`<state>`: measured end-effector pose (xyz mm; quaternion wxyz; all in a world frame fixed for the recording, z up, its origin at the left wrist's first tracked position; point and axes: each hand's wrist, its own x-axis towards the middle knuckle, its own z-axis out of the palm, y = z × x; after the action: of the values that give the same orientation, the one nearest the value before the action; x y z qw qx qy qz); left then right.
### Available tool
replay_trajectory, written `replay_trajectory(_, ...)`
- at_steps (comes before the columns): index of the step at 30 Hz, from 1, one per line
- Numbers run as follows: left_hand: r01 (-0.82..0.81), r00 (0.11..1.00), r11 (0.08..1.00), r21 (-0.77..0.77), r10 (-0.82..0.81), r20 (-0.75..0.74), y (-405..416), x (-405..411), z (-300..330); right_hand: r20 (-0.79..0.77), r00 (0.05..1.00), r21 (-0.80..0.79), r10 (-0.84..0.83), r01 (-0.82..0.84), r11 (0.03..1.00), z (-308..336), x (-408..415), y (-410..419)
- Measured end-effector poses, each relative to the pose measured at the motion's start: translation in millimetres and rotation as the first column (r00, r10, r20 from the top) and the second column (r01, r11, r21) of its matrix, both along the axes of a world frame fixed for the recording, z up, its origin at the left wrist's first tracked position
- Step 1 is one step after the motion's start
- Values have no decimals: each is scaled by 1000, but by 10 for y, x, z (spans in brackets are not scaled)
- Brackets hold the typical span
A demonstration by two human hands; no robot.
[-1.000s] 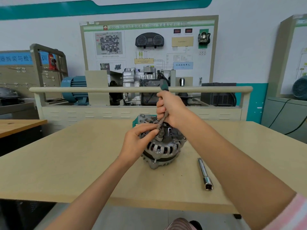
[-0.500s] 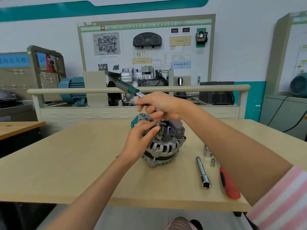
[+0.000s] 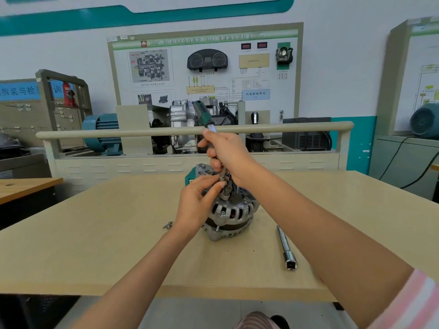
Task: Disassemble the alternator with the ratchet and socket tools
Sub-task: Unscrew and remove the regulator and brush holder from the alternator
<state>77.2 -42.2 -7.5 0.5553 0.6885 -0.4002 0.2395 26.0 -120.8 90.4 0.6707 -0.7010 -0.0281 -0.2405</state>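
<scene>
Ratchet work on the alternator point(image 3: 229, 213)
Right hand point(image 3: 228, 155) grips the ratchet point(image 3: 206, 119); left hand point(image 3: 198, 202) pinches the socket point(image 3: 226, 191) on top.

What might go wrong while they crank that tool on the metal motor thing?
The alternator sits loose on the table, steadied only by the left hand, so it may twist or tip. The ratchet, gripped by the right hand, stands steeply; its socket might slip beside those fingers.

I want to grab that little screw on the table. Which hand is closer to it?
Left. The left hand holds the alternator, just right of the screw. The right hand is higher, gripping the ratchet.
</scene>
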Motion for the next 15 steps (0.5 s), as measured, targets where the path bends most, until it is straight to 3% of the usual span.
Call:
replay_trajectory(3,-2,1000,1000,-8,2,11,-13,7,-10,81,973,180,-217,200,963,-53,22,95)
replay_trajectory(5,15,1000,999,-34,-15,1,-13,-6,-4,129,900,371,-417,346,862,-107,54,180)
replay_trajectory(8,13,1000,999,-47,-14,-23,-15,-10,-8,141,828,584,-543,374,721,-155,93,248)
replay_trajectory(10,29,999,999,-34,-31,-36,-25,-6,-9,137,839,589,-527,358,724,-156,115,217)
replay_trajectory(15,91,995,982,164,-83,-56,82,55,128,118,930,384,-348,280,880,-106,135,73)
